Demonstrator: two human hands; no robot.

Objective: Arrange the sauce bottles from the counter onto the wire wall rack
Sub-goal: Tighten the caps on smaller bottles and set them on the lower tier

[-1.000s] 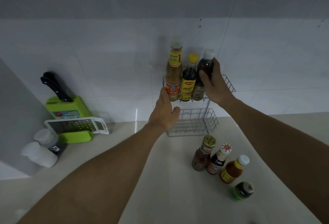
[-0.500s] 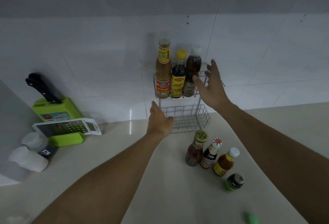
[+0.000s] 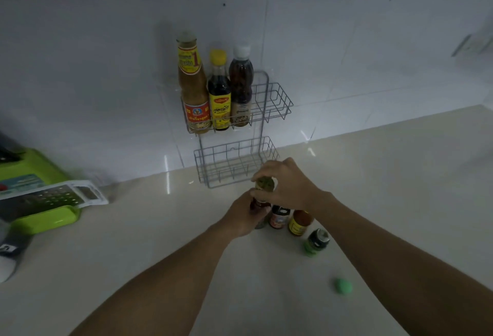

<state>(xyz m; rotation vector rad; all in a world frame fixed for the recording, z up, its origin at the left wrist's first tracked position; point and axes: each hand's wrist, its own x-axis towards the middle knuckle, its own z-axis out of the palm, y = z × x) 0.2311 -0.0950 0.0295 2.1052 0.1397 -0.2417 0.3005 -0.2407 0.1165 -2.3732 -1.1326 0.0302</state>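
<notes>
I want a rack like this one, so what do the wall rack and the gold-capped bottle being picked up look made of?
The wall rack looks like thin metal wire with a pale, smooth coating: an open grid of slim rods. The gold-capped bottle seems glass or clear plastic, since dark red sauce shows through; too blurred to tell which. Its cap looks like dull gold metal.

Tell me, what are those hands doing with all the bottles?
A person is putting sauce bottles onto a wire rack on the wall. Three bottles already stand on its top shelf; the bottom shelf is empty. Both hands are on a gold-capped bottle on the counter: the right hand at its cap, the left hand around its body. Three more wait beside it.
</notes>
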